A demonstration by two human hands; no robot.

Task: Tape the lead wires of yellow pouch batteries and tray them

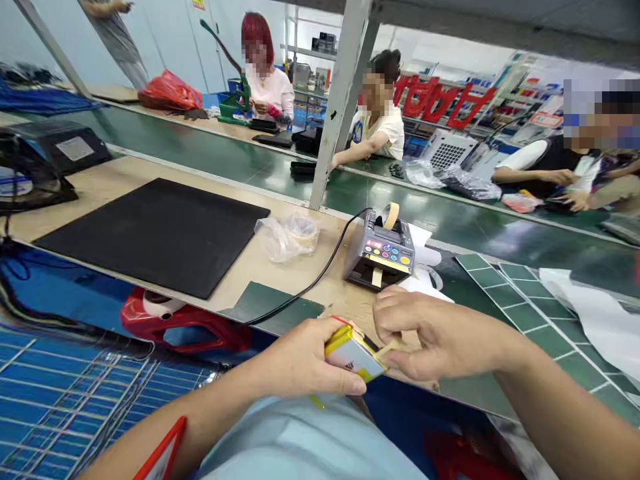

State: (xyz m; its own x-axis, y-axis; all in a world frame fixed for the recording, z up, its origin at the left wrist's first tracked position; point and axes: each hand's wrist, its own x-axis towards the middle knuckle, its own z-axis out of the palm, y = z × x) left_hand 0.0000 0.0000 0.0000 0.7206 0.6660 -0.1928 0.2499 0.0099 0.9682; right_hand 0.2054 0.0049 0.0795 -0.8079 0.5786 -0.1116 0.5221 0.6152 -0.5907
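**Fiddly tape on a small pack, held right at the bench edge**

So the right hand (417,327) has thumb and fingers pinched on a short tan tape strip (391,348) at the near end of a yellow-and-silver pack (355,360). The left hand (307,353) is clamped around the pack's other end, thumb along the near side, holding it tilted in front of the bench edge, above the lap. There's a thin red line (344,321) along its upper edge, maybe a wire, too small to tell.

My worry: the strip could go on crooked or wrinkle if the pack twists in that one-handed grip, or stick to a fingertip instead. Squeeze too hard and I'd guess the pack could dent; too loose and it might drop off the edge.

Just beyond sits the tape dispenser (383,250), a tape tongue (377,277) poking out its front. A stray knuckle might catch that. Its black cable (320,277) crosses the bench (275,273) to the left, so a sleeve or elbow could snag it. Further left: crumpled plastic bag (280,240), black mat (155,233).
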